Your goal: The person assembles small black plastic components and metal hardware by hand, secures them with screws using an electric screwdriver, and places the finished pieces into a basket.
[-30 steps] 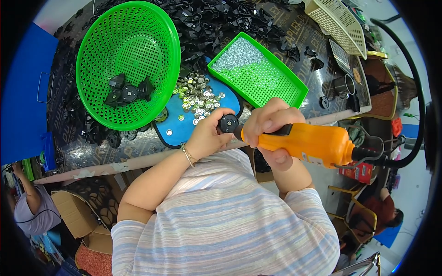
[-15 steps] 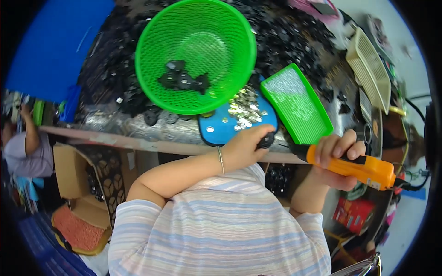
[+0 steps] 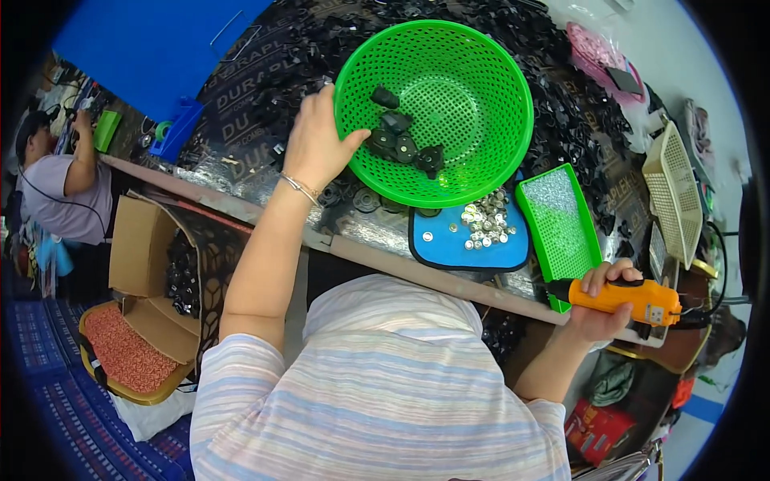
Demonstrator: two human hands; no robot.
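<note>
My left hand [image 3: 315, 143] is at the left rim of a green mesh basket [image 3: 520, 152]. Its thumb is stretched out over the rim and apart from the fingers, and I see nothing held in it. Inside the basket lie several black round plastic parts [image 3: 405, 148]. At the lower right, my right hand [image 3: 603, 309] is wrapped round an orange electric screwdriver [image 3: 638, 302], its black nose pointing left and a cable at its rear. Small silver metal discs [image 3: 488, 220] are heaped on a blue mat [image 3: 437, 244] below the basket.
A green tray [image 3: 571, 236] of small shiny pieces stands right of the mat. Black parts [image 3: 297, 60] cover much of the table. A cream basket [image 3: 672, 188] is at the right. Left below are a cardboard box [image 3: 138, 252] and a stool [image 3: 132, 349]; another person [image 3: 68, 188] sits beyond.
My left hand has let go of a black part and moved left to the basket's rim. One more black part appears in the basket. The screwdriver stays in my right hand; the view has shifted.
</note>
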